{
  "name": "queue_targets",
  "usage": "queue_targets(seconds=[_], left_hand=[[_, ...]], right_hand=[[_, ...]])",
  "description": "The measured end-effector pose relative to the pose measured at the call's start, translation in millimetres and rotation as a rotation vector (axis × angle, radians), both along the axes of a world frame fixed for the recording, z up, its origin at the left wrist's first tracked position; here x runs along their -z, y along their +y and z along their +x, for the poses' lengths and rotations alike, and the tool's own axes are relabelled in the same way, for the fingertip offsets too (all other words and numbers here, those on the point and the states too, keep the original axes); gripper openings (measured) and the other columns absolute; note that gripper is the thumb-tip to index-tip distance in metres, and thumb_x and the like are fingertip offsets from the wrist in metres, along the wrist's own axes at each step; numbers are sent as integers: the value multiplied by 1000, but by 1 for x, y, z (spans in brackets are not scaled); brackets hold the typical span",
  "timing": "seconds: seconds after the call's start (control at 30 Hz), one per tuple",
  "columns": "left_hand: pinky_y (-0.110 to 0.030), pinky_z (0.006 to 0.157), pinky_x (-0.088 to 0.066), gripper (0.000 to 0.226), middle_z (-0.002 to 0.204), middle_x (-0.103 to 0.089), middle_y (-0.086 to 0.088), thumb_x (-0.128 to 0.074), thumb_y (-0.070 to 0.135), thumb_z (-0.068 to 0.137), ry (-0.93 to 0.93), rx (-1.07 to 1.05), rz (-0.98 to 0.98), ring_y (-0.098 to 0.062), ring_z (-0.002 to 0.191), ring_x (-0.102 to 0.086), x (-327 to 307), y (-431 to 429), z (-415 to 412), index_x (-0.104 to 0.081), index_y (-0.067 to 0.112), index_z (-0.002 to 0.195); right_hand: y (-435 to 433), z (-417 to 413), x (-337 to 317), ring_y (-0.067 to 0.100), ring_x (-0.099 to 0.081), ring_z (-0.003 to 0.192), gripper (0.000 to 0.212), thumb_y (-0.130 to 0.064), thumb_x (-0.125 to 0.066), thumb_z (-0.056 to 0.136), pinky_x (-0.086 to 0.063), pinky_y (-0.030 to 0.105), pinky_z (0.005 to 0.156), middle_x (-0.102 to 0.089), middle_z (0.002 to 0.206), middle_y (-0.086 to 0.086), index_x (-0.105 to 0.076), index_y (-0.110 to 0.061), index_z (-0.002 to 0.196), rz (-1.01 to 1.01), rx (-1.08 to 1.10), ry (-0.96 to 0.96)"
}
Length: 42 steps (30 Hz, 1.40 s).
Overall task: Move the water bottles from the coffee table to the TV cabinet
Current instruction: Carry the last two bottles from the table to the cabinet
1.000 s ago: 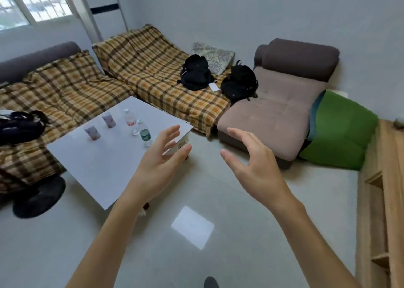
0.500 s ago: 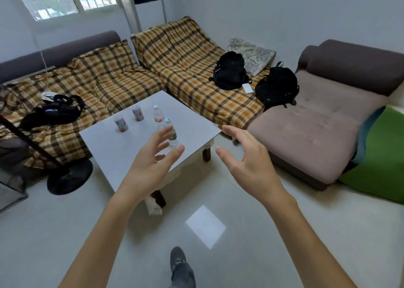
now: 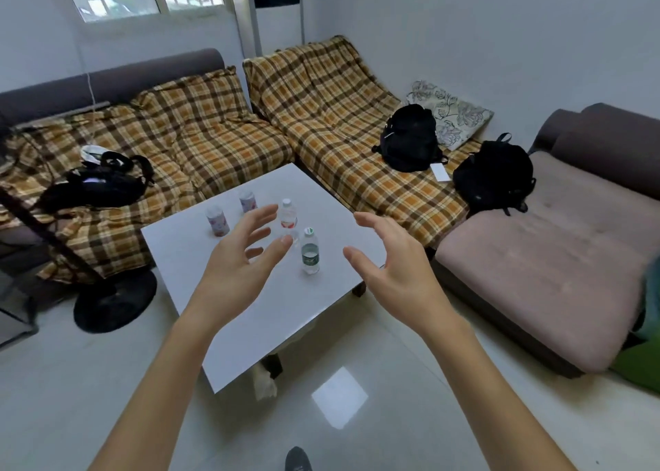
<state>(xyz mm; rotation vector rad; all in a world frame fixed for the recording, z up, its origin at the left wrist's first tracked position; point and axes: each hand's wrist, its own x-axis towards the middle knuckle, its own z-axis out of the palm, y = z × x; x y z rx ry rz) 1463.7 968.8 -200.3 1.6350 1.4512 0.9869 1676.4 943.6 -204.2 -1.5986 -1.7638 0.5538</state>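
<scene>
Bottle (image 3: 310,254) between spread fingers (image 3: 266,213).

Two black backpacks (image 3: 409,138) and a floral cushion (image 3: 451,113) on the plaid-covered sofa (image 3: 221,134)

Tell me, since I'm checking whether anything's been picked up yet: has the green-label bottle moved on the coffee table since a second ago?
No. The green-label bottle stands in the same place on the coffee table, just in front of the red-label bottle, as before.
</scene>
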Motion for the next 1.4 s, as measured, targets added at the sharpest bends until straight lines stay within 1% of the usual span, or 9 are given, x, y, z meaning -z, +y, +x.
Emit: queue_targets(seconds=[0.33,0.5,0.73,0.83,0.93,1.03,1.2,1.3,1.4], left_hand=[[-40,110,-44,53,147,-50,12,-60,41,93,100,30,-39,-9,131,-50,28,130,-63,-47,31,143],[-34,107,-46,50,145,-52,12,-60,38,94,142,18,-61,-7,127,-52,57,188,-66,-49,28,142],[-27,103,-44,48,140,-51,21,-59,38,95,230,76,-75,-3,123,-52,102,290,-57,-48,32,141],[-25,103,-41,51,140,-49,23,-60,40,94,276,127,-155,-3,125,-49,126,336,-49,-45,35,142],[-24,103,-38,52,144,-49,14,-61,36,95,355,173,-215,-8,127,-49,148,378,-42,-44,32,144],[-23,101,-39,51,142,-52,7,-62,30,95,392,197,-261,-11,125,-51,171,413,-32,-47,26,143],[-19,96,-40,45,137,-57,4,-65,22,92,385,260,-285,-12,117,-55,213,454,-8,-55,20,136],[-25,100,-41,44,139,-56,-1,-65,18,92,442,260,-305,-19,123,-55,241,472,-1,-57,16,135],[-38,103,-44,44,150,-44,-10,-61,11,91,591,206,-317,-30,137,-39,264,490,3,-56,15,134]], right_hand=[[131,-57,25,8,-40,133,51,-35,-60,94,-26,19,105,-49,143,-10,-44,-26,141,-44,-21,-75],[193,-63,50,11,-39,136,52,-35,-59,95,-28,29,112,-47,146,-9,-42,-25,142,-112,-33,-115],[294,-43,101,11,-42,132,49,-35,-61,93,-30,28,112,-50,141,-9,-45,-26,139,-174,-55,-131],[338,-32,131,14,-44,130,50,-34,-61,92,-33,29,109,-51,140,-7,-46,-24,139,-274,-82,-126],[373,-25,161,16,-44,131,51,-32,-60,93,-32,25,104,-50,142,-7,-45,-25,141,-392,-117,-130],[402,-25,190,21,-45,130,49,-28,-59,93,-36,31,106,-49,143,-5,-45,-23,140,-492,-157,-148],[431,-31,233,17,-43,131,48,-24,-59,93,-39,30,104,-46,145,-5,-45,-25,139,-609,-224,-130],[442,-39,262,18,-44,130,51,-19,-60,91,-43,31,100,-47,144,-5,-45,-28,139,-680,-234,-136],[453,-50,287,24,-44,128,59,-9,-60,89,-46,33,96,-43,144,2,-40,-22,143,-761,-238,-162]])
